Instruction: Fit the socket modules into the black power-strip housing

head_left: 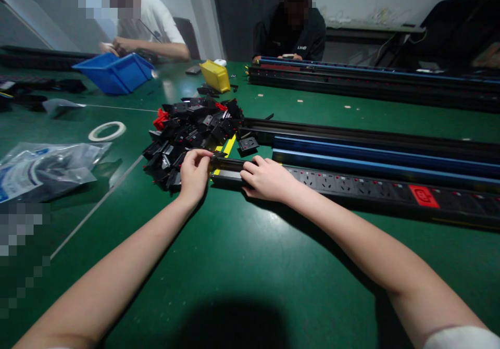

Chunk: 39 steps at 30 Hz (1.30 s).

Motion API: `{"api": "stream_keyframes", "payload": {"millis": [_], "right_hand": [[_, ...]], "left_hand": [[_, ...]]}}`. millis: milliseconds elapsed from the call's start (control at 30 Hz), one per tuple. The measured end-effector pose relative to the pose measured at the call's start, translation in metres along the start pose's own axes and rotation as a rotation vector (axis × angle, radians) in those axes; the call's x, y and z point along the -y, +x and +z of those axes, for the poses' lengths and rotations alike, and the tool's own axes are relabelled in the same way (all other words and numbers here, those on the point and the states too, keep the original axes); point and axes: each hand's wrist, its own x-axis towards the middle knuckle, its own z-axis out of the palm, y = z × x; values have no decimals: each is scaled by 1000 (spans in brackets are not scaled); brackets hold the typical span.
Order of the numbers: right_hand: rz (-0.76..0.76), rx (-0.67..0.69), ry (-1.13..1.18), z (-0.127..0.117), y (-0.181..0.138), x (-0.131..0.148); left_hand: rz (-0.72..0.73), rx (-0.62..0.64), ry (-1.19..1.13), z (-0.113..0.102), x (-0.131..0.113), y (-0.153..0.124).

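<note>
My left hand (195, 176) is closed in a pinch on a small black socket module (220, 154), at the left end of a long black power strip (230, 179). My fingers hide part of that module. Curled over the same strip, a little to the right, is my right hand (269, 178), its fingertips on the open channel. Beyond my right hand, several black sockets and one red socket (424, 196) sit in a row in the strip. A loose black socket module (247, 145) lies behind it. Left of that is a heap of black socket modules (195, 125).
Blue-edged rails (351, 159) lie behind the strip, with more long rails (371, 83) farther back. A blue bin (117, 73), a yellow bin (215, 75), a tape roll (107, 131) and a plastic bag (47, 169) stand or lie on the green table (219, 265). Two people sit opposite.
</note>
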Motion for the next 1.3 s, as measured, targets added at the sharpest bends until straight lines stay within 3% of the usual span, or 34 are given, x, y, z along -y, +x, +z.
{"api": "stream_keyframes", "payload": {"millis": [233, 567, 1133, 1300], "right_hand": [[2, -1, 2, 1, 0, 0], [-6, 2, 1, 0, 0, -1], [-7, 1, 3, 1, 0, -1], [-5, 0, 4, 2, 0, -1]], "left_hand": [[88, -8, 168, -1, -5, -3], [167, 134, 284, -4, -6, -2], [108, 110, 278, -4, -10, -11], [-13, 80, 192, -2, -4, -9]]}}
